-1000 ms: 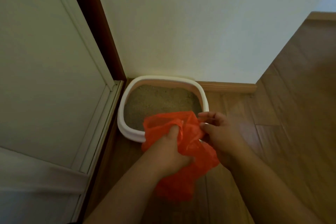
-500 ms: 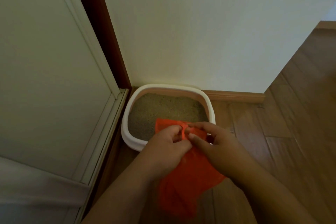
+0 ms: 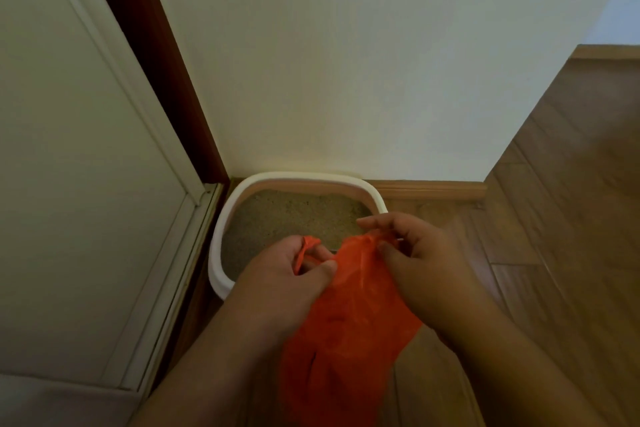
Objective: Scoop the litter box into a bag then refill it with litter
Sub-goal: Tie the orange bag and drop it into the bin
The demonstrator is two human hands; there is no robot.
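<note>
A: Wood flooring (image 3: pixel 554 218) runs under us, and we take the litter box (image 3: pixel 216 253) as our landmark. It sits in the corner, its far rim against the white wall (image 3: pixel 346 62), a wooden baseboard (image 3: pixel 433 189) running off to its right.

B: Left of the litter box we see a pale door panel (image 3: pixel 69 166) with a dark red-brown frame strip (image 3: pixel 152 55) between it and the wall. Tan litter (image 3: pixel 294 218) fills the box.

A: Our 2 hands hover over its near right corner with the orange bag (image 3: pixel 346 322). Our left hand (image 3: pixel 277 281) has thumb and fingers curled round 1 twisted piece of the bag's top edge.

B: Our right hand (image 3: pixel 426 260) pinches another piece of that edge between thumb and fingertips, its other fingers loosely bent. The rest of the bag hangs toward us, over the floor in front of the litter box.

A: Hands and bag hide the box's near right rim and part of the litter, so we cannot tell what lies there.
</note>
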